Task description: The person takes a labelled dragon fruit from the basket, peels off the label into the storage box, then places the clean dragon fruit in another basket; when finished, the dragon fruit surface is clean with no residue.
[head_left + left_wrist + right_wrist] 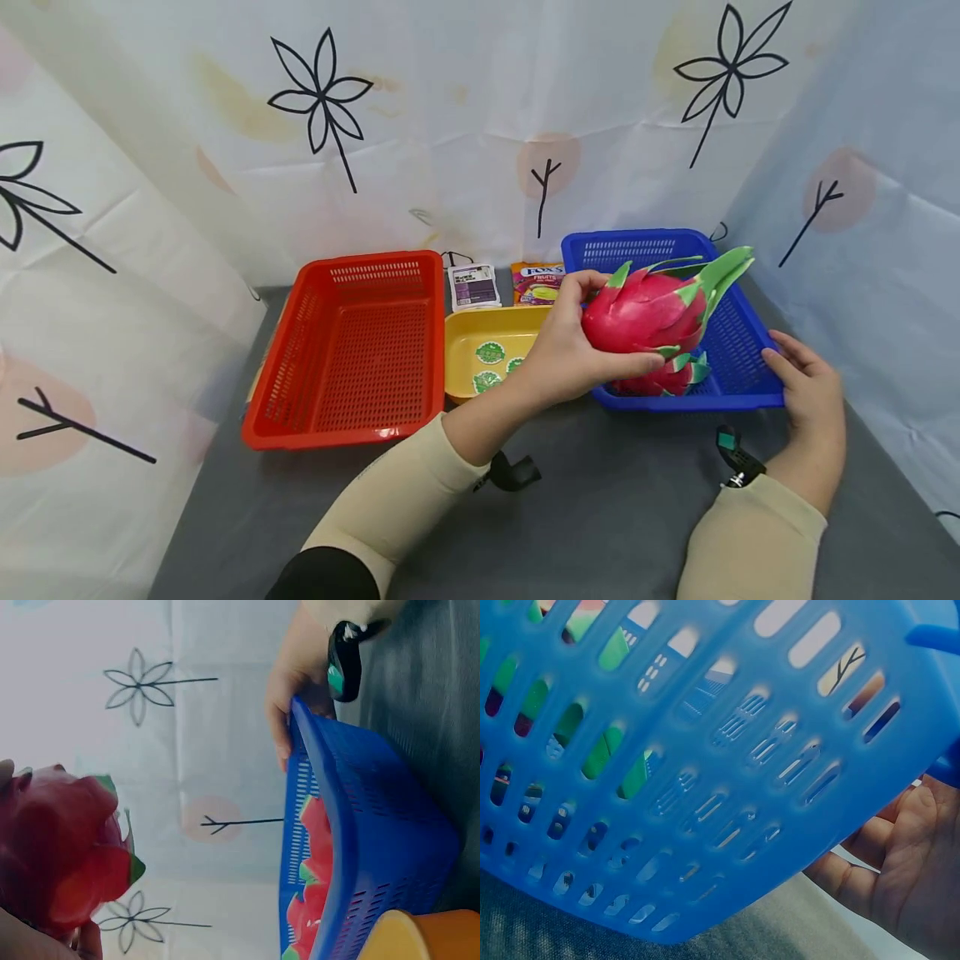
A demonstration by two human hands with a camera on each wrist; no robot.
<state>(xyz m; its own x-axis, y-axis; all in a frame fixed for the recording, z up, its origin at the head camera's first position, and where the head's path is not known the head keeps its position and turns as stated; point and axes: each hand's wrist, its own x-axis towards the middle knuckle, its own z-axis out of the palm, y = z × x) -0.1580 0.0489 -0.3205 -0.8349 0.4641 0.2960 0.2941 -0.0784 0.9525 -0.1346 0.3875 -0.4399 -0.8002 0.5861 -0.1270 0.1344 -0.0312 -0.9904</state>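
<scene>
My left hand (562,357) holds a pink dragon fruit (643,313) with green leafy tips, above the left part of the blue basket (693,404). Beneath it, a second dragon fruit (660,382) lies inside the basket, partly hidden by the held one. At the basket's right front corner, my right hand (813,396) grips the rim. In the left wrist view the held dragon fruit (60,851) is clear of the basket (397,817). The right wrist view shows the slotted basket wall (667,847) beside my curled fingers (855,885).
A red slotted basket (341,435) stands on the left of the grey table (600,500). Between the baskets sits a yellow tray (468,333) with several green round stickers. Behind it are a white-and-purple pack (475,287) and a Fox's Fruits bag (538,283). Patterned cloth hangs around the table.
</scene>
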